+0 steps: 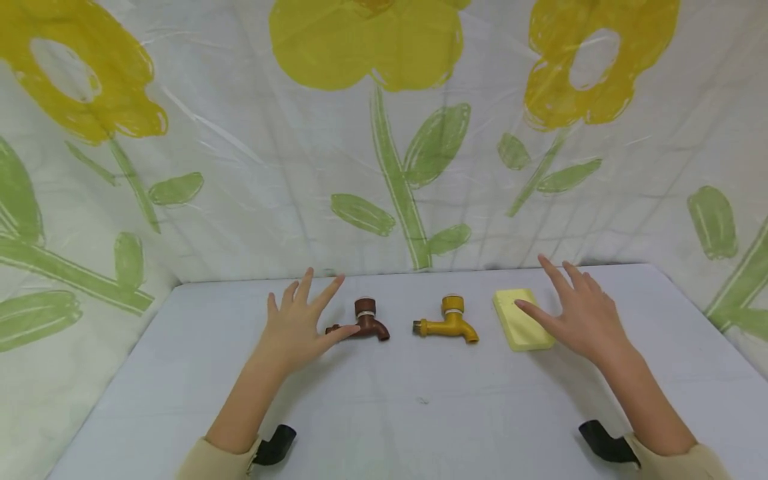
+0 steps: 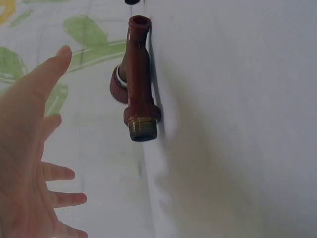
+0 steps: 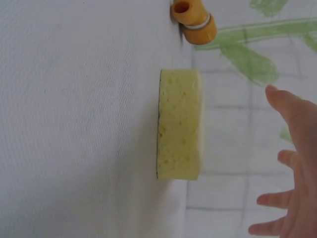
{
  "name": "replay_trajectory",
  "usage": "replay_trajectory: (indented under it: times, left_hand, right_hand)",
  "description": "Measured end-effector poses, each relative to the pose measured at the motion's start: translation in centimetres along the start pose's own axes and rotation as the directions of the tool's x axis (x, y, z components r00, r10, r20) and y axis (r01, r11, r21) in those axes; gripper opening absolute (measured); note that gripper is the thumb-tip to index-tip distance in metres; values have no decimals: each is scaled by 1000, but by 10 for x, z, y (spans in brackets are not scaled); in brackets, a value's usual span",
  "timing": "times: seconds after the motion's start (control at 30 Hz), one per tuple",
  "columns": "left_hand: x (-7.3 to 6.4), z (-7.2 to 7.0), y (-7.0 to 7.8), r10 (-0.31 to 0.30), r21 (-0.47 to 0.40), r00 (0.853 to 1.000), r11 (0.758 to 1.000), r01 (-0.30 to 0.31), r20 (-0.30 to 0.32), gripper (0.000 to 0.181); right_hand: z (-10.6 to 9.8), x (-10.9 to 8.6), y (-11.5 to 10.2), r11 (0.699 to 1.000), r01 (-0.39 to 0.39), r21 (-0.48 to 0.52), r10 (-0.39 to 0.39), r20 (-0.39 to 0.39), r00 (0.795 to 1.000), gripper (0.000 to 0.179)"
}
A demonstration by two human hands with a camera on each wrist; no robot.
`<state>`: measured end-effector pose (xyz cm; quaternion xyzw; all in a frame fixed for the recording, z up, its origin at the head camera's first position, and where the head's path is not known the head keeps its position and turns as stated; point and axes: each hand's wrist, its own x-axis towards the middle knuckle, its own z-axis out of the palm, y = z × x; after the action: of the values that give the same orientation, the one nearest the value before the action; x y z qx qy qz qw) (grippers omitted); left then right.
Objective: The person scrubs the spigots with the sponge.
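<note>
Three things are borne by a white table (image 1: 384,433), on which a fine woven texture is shown close up. On it a yellow tap (image 1: 451,327) is laid on its side, its cap pointed toward the table's far edge, its spout turned right and its threaded end left. To the left of the yellow tap, a brown tap (image 1: 370,326) is laid in much the same way, its spout directed toward the yellow tap. To the right of the yellow tap, a pale yellow sponge (image 1: 523,323) is laid flat, slightly askew. Nearer than the yellow tap, the surface is marked by a small grey blemish (image 1: 423,400).
</note>
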<state>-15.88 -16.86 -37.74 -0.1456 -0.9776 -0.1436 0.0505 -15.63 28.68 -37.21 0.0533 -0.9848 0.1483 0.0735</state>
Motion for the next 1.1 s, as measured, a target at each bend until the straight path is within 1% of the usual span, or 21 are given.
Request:
replay_trajectory:
  times: [0.1, 0.23, 0.4, 0.47, 0.57, 0.63, 0.77, 0.8, 0.83, 0.93, 1.03, 1.1]
  left_hand:
    - [7, 4, 11, 41, -13, 999, 999, -41, -1, 88]
    - [16, 9, 27, 91, -21, 996, 996, -91, 4, 87]
    - [23, 13, 46, 150, -17, 989, 989, -150, 3, 84]
    - [25, 17, 53, 172, -15, 985, 985, -172, -12, 82]
    - [30, 23, 60, 215, -22, 975, 976, -216, -51, 77]
    - [33, 27, 64, 245, -31, 966, 968, -248, -84, 74]
    - [38, 33, 72, 298, -70, 946, 949, -308, -127, 69]
    - [39, 34, 75, 303, -88, 944, 945, -315, -129, 68]
    - [40, 35, 77, 306, -105, 944, 942, -319, -128, 67]
    - [43, 38, 83, 278, -189, 957, 939, -289, -84, 66]
    - [46, 42, 88, 230, -288, 973, 931, -223, -9, 66]
    - [48, 46, 91, 210, -350, 977, 918, -188, 24, 66]
  right_hand:
    - [2, 2, -2, 999, 4, 35, -5, 11, 1000, 96]
    - [4, 4, -3, 995, -6, 100, 2, 45, 999, 97]
    - [9, 8, -3, 983, -22, 181, 4, 100, 995, 100]
    - [11, 10, -3, 977, -25, 210, 1, 116, 993, 100]
    - [14, 14, -2, 968, -31, 250, -4, 138, 990, 100]
    - [16, 17, -2, 963, -38, 267, -4, 152, 988, 101]
    - [18, 21, -4, 954, -51, 294, 0, 170, 985, 102]
    - [19, 21, -4, 953, -55, 299, 3, 174, 985, 102]
    - [20, 22, -4, 950, -62, 306, 6, 178, 984, 102]
    - [23, 24, -3, 942, -82, 326, 19, 191, 981, 103]
    - [26, 25, -3, 932, -104, 346, 33, 205, 978, 105]
    - [28, 26, -2, 924, -115, 363, 38, 214, 976, 106]
